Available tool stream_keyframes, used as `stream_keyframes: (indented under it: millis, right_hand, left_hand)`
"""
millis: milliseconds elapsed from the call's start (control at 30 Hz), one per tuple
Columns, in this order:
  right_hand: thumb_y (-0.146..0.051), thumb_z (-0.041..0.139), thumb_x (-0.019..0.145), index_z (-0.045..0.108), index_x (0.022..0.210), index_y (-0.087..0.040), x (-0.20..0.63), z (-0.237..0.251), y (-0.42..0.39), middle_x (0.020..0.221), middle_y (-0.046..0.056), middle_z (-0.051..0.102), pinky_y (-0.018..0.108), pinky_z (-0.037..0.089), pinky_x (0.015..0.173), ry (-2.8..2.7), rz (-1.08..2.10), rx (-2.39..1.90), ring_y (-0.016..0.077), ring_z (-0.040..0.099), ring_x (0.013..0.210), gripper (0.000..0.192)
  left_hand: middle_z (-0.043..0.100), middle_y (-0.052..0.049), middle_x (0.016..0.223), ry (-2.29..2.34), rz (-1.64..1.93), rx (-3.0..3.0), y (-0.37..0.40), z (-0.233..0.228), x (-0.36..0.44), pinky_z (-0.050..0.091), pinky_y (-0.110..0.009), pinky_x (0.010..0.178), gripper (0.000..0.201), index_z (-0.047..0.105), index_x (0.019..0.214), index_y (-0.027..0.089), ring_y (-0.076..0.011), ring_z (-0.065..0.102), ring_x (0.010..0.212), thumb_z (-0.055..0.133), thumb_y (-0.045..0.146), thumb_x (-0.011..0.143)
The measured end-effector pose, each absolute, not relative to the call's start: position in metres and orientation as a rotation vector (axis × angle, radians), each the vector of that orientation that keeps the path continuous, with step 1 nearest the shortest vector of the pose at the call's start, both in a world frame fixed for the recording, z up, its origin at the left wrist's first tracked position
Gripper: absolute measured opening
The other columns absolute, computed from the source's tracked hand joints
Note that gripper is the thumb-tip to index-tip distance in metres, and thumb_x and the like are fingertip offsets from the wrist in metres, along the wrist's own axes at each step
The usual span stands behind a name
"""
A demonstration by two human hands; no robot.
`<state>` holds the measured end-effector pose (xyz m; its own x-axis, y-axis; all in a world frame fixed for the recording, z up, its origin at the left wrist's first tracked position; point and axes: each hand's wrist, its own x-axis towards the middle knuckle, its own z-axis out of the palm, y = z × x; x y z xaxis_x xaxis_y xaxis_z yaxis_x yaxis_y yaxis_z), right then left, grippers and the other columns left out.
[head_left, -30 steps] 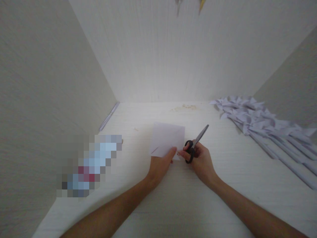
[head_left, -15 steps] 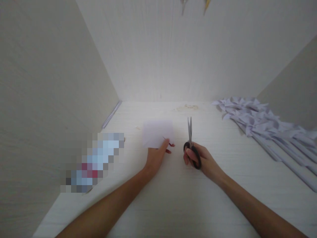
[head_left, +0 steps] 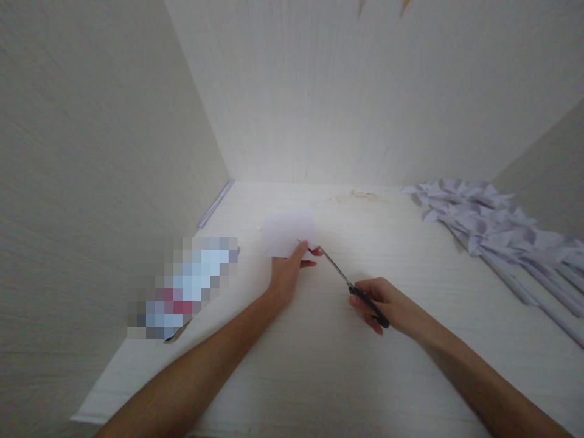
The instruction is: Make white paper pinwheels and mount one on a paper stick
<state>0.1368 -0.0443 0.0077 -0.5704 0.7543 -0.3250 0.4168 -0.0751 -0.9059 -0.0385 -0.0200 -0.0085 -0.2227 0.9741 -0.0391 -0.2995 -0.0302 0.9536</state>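
Note:
My left hand (head_left: 289, 264) grips a white sheet of paper (head_left: 288, 233) by its lower right corner, the thumb on top and the fingers underneath. A short dark line, perhaps a slit, shows in the paper beside the thumb. In my right hand (head_left: 376, 301) is a pair of scissors (head_left: 337, 267) with black handles. Its blades point up and left, their tips close to the fingers of my left hand at the paper's edge. The blades are seen edge-on, so whether they are apart is hard to see.
Several rolled paper sticks with folded paper heads (head_left: 483, 222) lie at the right. Thin paper sticks (head_left: 216, 204) rest along the left wall. A pixelated object (head_left: 196, 280) lies at the left. Brownish marks (head_left: 362, 194) show near the back wall (head_left: 310, 109).
The scissors have turned from pointing upward to pointing left at the paper, their tips now near my left hand. The camera view has shifted slightly.

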Motion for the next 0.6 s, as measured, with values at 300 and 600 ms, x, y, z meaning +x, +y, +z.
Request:
stream_keyframes:
  millis: [300, 600]
  right_hand:
    - [-0.044, 0.050, 0.074, 0.040, 0.050, -0.017, 0.1369, 0.0058, -0.0452, 0.037, -0.004, 0.043, 0.019, 0.025, 0.037, -2.006, 1.611, -1.343, 0.0062, 0.036, 0.034, 0.037]
    - [-0.045, 0.051, 0.072, 0.041, 0.049, -0.017, 0.1353, 0.0075, -0.0452, 0.037, -0.004, 0.044, 0.020, 0.025, 0.036, -1.971, 1.618, -1.350, 0.0066, 0.037, 0.033, 0.037]
  left_hand:
    - [0.060, -0.002, 0.068, 1.137, 1.509, 0.863, -0.0206, -0.0076, -0.0368, 0.045, -0.019, 0.047, 0.018, 0.055, 0.074, 0.014, -0.0123, 0.059, 0.061, 0.053, 0.032, 0.070]
    - [0.059, -0.002, 0.069, 1.152, 1.471, 0.910, -0.0219, -0.0066, -0.0368, 0.044, -0.020, 0.048, 0.016, 0.056, 0.070, 0.015, -0.0128, 0.059, 0.061, 0.052, 0.031, 0.070]
